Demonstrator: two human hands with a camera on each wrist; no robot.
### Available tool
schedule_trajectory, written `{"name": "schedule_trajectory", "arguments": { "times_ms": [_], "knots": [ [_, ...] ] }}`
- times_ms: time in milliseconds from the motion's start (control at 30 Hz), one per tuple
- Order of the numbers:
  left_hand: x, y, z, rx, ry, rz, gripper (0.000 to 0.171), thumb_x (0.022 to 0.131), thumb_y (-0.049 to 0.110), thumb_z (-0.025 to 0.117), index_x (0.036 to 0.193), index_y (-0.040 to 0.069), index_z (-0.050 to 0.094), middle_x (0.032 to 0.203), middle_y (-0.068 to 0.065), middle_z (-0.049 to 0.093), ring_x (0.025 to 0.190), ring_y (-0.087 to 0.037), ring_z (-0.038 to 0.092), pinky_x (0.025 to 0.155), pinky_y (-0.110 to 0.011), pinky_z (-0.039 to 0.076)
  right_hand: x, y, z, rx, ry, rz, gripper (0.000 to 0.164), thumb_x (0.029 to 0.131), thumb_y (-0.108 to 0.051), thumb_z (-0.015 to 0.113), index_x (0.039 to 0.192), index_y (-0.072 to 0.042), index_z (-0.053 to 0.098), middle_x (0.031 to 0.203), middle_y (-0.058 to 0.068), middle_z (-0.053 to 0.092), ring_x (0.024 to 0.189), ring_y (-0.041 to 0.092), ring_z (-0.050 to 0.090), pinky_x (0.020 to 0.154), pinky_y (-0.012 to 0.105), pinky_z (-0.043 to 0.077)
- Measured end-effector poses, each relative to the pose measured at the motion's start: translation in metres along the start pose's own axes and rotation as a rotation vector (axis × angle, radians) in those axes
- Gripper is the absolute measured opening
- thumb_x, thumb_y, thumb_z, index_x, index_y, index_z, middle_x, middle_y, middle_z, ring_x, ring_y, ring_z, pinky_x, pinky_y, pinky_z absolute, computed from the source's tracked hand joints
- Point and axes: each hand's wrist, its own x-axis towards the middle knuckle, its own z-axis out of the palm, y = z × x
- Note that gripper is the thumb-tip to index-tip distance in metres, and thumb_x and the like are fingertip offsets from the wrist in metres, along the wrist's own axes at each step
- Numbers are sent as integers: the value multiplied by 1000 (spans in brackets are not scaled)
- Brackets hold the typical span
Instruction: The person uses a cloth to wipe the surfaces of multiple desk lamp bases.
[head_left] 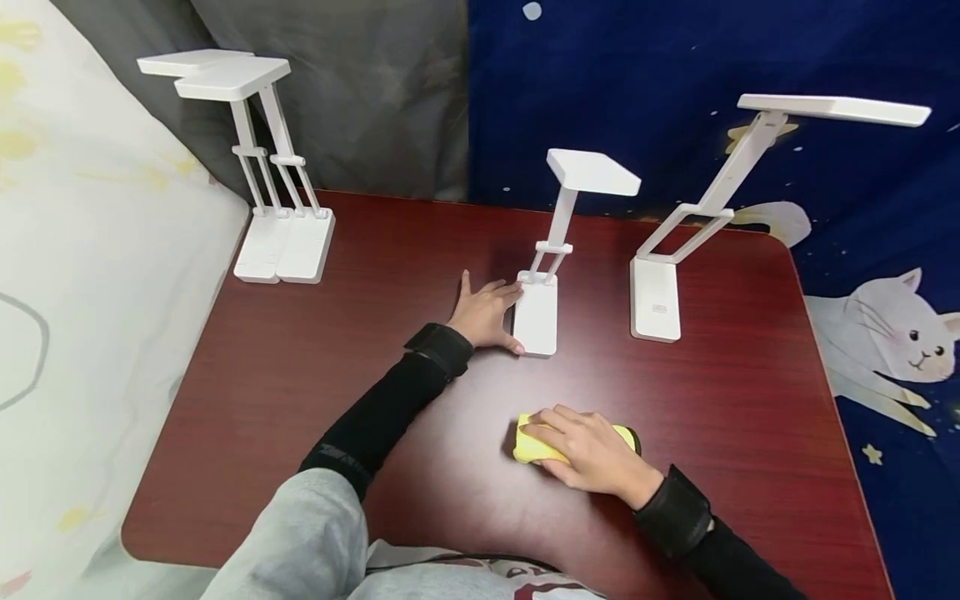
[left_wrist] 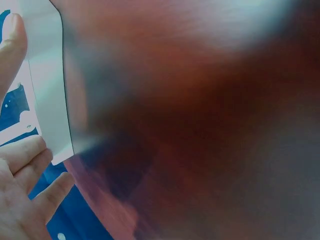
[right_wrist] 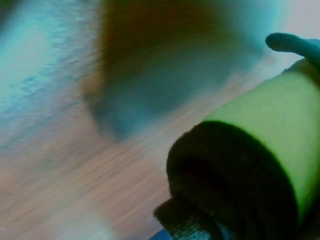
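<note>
Four white desk lamps stand on the table. In the head view my left hand (head_left: 486,318) touches the base of the middle desk lamp (head_left: 537,321) from its left side, thumb at the near end and fingers spread towards the hinge. The left wrist view shows the thumb and fingertips against that white base (left_wrist: 47,80). Nearer the front, my right hand (head_left: 592,450) grips a bunched yellow cloth (head_left: 529,447) with a dark edge, low over the tabletop. Up close, the yellow cloth (right_wrist: 272,112) has a thick dark fold; the right fingers are mostly hidden there.
Two desk lamps (head_left: 303,246) stand side by side at the back left of the reddish-brown table (head_left: 390,250). Another desk lamp (head_left: 655,300) stands to the right, its head raised. A grey curtain (head_left: 360,92) and a dark blue curtain (head_left: 637,67) hang behind.
</note>
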Motion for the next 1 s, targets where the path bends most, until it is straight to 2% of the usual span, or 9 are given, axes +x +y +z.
{"name": "schedule_trajectory", "arguments": {
  "times_ms": [300,500,700,867,933,1000],
  "knots": [
    [58,22,-6,-7,-49,1,110,57,73,70,148,21,37,152,8,33,137,-15,27,106,-68,5,-24,1,-11,44,34,138,34,82,-29,66,111,-13,66,107,-2,62,89,11,60,58,31,53],
    [75,31,-12,-31,-65,-26,109,58,70,72,149,22,34,153,9,29,138,-14,27,108,-67,5,-32,4,-13,40,52,162,34,79,-28,67,110,-13,66,107,-3,62,89,10,60,57,30,53],
    [75,31,-15,-3,-89,-36,109,62,72,68,151,22,29,155,9,24,139,-14,23,108,-66,7,-30,2,-12,48,53,156,35,80,-29,67,111,-13,66,107,-3,62,91,11,60,59,31,53],
    [72,26,-11,-21,-112,-5,108,71,76,56,154,19,16,159,6,11,143,-17,8,107,-67,3,-28,2,-12,52,61,142,35,79,-28,68,111,-12,66,107,-2,62,91,11,60,60,31,53],
    [68,20,-13,-63,-96,-2,103,77,75,49,155,17,13,160,3,8,143,-18,5,107,-66,1,-28,2,-13,51,71,143,36,78,-27,68,111,-12,66,108,-2,63,90,11,61,60,32,54],
    [61,6,-19,-101,-59,-9,96,83,72,43,154,15,13,160,0,8,143,-20,4,108,-66,1,-29,3,-15,45,77,152,37,77,-26,69,111,-12,66,109,-2,63,90,11,61,60,32,54]
  ]
}}
